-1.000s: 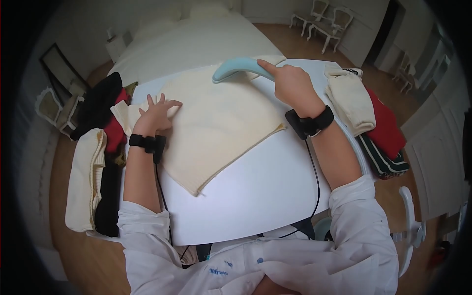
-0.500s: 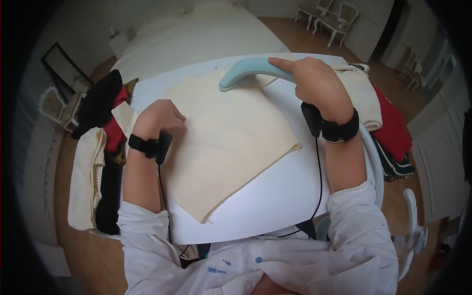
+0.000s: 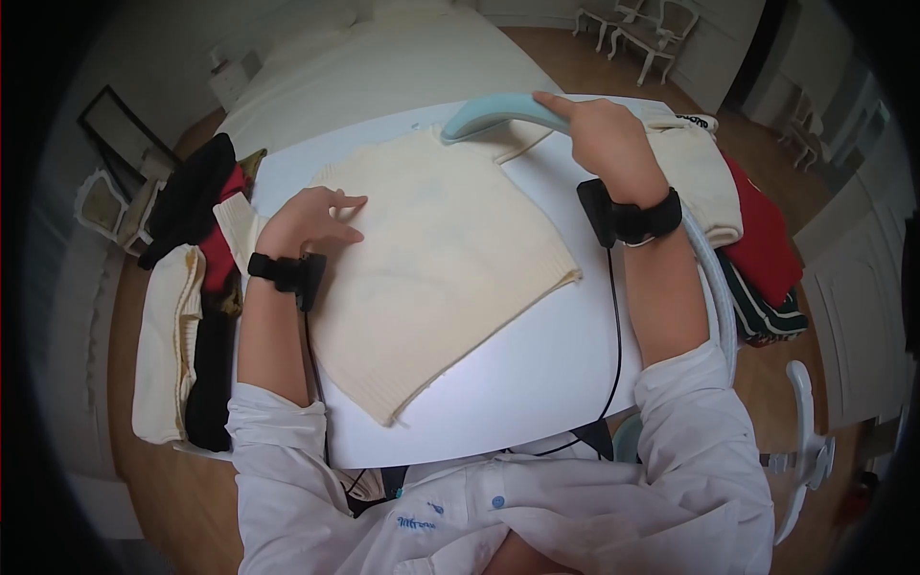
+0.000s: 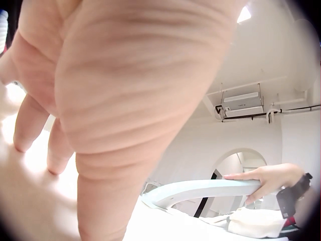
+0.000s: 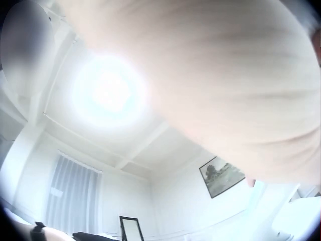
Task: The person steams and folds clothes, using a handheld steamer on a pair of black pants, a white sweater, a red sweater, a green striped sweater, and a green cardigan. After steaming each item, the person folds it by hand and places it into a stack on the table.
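Observation:
A cream knitted sweater (image 3: 431, 278) lies flat on the white table (image 3: 537, 374), its ribbed hem towards me. My right hand (image 3: 618, 149) grips a pale blue handheld garment steamer (image 3: 494, 112), index finger stretched along its top. The steamer's head is over the sweater's far part. At the sweater's left side is my left hand (image 3: 309, 218); in the left wrist view its fingertips (image 4: 57, 163) meet the pale cloth. The right wrist view shows mostly that hand's skin, with the steamer largely hidden.
Folded clothes sit at the left edge, a cream one (image 3: 168, 345) beside black ones. On the right, a cream garment (image 3: 695, 182) lies by red (image 3: 762, 235) and striped knits. The pale hose (image 3: 717, 297) runs along my right arm. Beyond the table is a bed (image 3: 412, 67).
The sweater has come nearer to me, its hem lower on the table. My left fingers were spread, then bent, and now reach out again. The steamer has shifted right and, lately, slightly farther away.

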A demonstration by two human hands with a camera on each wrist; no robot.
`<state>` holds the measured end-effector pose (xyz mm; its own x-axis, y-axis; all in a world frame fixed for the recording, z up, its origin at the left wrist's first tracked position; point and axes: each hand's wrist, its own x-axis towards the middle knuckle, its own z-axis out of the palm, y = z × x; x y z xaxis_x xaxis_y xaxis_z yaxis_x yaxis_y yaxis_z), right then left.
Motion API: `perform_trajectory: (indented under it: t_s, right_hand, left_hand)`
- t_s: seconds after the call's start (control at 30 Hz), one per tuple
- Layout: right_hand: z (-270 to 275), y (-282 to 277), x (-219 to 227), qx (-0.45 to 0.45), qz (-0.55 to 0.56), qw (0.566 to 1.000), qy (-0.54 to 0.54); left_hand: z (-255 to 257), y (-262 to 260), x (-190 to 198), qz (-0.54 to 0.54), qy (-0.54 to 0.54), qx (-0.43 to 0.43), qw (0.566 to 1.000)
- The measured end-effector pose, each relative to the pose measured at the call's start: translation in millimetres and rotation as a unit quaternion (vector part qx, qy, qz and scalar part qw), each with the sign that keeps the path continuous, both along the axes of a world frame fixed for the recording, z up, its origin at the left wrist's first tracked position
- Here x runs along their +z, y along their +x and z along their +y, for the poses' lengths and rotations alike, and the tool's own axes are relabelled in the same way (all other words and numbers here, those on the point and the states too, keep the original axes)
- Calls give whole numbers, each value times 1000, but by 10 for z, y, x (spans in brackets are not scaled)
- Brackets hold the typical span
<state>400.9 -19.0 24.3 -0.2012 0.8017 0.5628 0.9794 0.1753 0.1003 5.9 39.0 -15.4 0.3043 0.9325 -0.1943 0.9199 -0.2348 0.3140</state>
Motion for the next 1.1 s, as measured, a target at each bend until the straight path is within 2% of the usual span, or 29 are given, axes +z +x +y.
perform_trajectory:
  t_s: [0.03, 0.1, 0.2, 0.27, 0.33, 0.4, 0.43, 0.5, 0.63, 0.73, 0.83, 0.9, 1.0, 1.1]
  right_hand:
    - [43, 81, -16, -46, 0, 999, -12]
    - [142, 255, -107, -59, -10, 998, 13]
    - [299, 368, -168, -182, 14, 982, -48]
    - [317, 373, -206, -182, 5, 982, -43]
    - [302, 319, -192, -182, -4, 983, -39]
    - [293, 253, -180, -121, -14, 992, -12]
    - [282, 224, -175, -120, -14, 993, -12]
    - [246, 161, -150, -34, 12, 999, -18]
    - [239, 118, -110, -9, 31, 999, -34]
    - [257, 188, -121, -47, 34, 997, -54]
    - [387, 332, -266, -91, 31, 995, -21]
    - [467, 400, -342, -183, 34, 981, -54]
    - [547, 516, -473, -227, 33, 972, -48]
    - [586, 586, -511, -228, 22, 972, -48]
  left_hand:
    - [-32, 22, 27, -1, 1, 2, 1000]
    - [-56, 17, 18, -3, 1, 7, 1000]
    - [-10, -52, -68, -21, 18, -10, 1000]
    - [41, -82, -120, -20, 58, -43, 997]
    - [49, -78, -109, -14, 50, -36, 998]
    - [47, -77, -99, -8, 42, -30, 999]
    - [45, -74, -92, -9, 40, -30, 999]
    - [55, -85, -108, -9, 37, -30, 999]
    - [51, -99, -133, -16, 52, -32, 998]
    - [77, -97, -137, -18, 40, -30, 999]
    - [85, -112, -159, -22, 37, -25, 999]
    - [10, -42, -78, -27, 39, -22, 999]
    - [-25, -1, -25, -7, 13, 6, 1000]
    - [50, -81, -111, -16, 40, -29, 999]
